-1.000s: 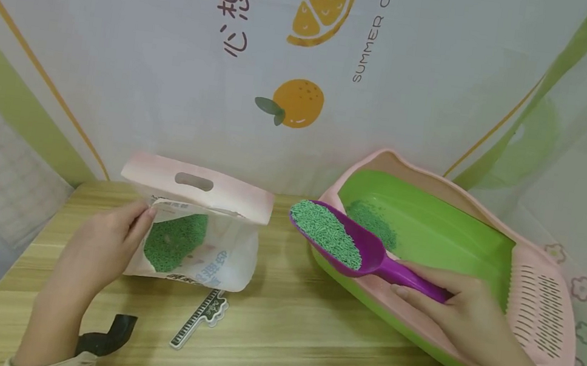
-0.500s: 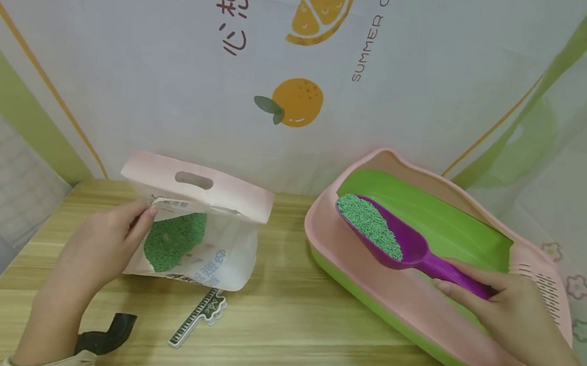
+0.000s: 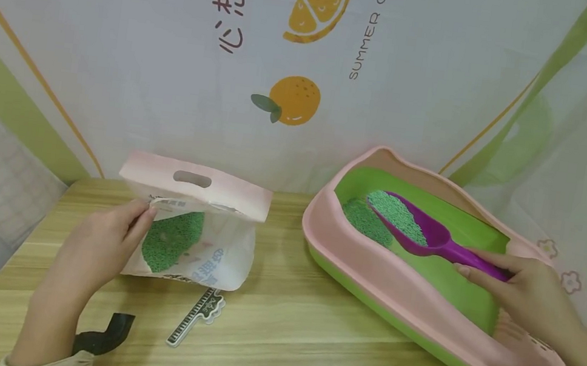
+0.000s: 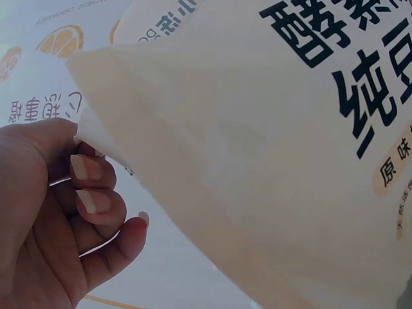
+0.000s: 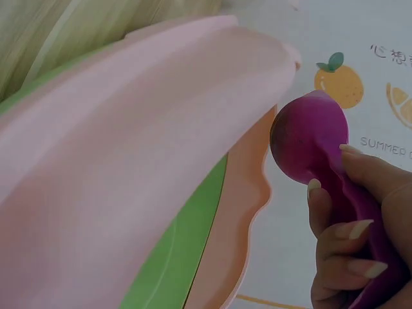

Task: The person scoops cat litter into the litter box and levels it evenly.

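Note:
My right hand (image 3: 527, 291) grips the handle of a purple scoop (image 3: 438, 236). Green litter pellets (image 3: 399, 215) fill the scoop, which is held level over the litter box. The box has a pink rim (image 3: 402, 282) and a green inside, where a patch of the same pellets (image 3: 368, 221) lies at the left end. On the left, my left hand (image 3: 99, 244) pinches the torn edge of a white litter bag (image 3: 230, 248). Green pellets show inside the bag's opening. In the right wrist view, fingers curl round the scoop's handle (image 5: 360, 212).
A small black and white ruler-like piece (image 3: 197, 318) lies on the wooden table (image 3: 273, 351) in front of the bag. A printed curtain (image 3: 171, 101) hangs right behind the bag and box. Black curved pieces (image 3: 107, 334) sit by both wrists.
My right hand has moved right with the loaded scoop, from the box's left rim to over its inside. The left hand stays on the bag's edge.

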The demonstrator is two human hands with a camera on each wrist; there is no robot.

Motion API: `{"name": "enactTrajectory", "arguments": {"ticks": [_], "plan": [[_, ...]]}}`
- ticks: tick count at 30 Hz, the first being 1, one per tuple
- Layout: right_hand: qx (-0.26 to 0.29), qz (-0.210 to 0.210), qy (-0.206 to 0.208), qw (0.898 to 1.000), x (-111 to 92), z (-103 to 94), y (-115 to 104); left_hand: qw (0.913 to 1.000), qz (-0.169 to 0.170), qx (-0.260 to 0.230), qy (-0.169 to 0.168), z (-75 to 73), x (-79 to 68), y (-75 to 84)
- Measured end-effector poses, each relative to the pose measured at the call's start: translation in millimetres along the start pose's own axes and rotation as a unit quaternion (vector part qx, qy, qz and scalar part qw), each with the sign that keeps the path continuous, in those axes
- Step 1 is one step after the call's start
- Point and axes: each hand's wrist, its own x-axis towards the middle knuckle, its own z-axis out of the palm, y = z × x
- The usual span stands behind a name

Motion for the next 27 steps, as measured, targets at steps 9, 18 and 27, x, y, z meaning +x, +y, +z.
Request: {"name": "enactTrajectory", "arguments": {"ticks": [9,18,27], "plan": [[-0.023,-0.028,-0.006,0.999,7,-4.4,22,1.0000,0.002,-0.002,0.000,-0.2,0.1,0.4],[-0.049,-0.056,-0.018,0.997,18,-0.4,43,1.0000,0.002,0.007,0.001,-0.6,0.4,-1.9],[-0.046,-0.033,-0.056,0.997,21,4.3,63,1.0000,0.006,0.003,0.001,1.6,0.7,-1.9]]}}
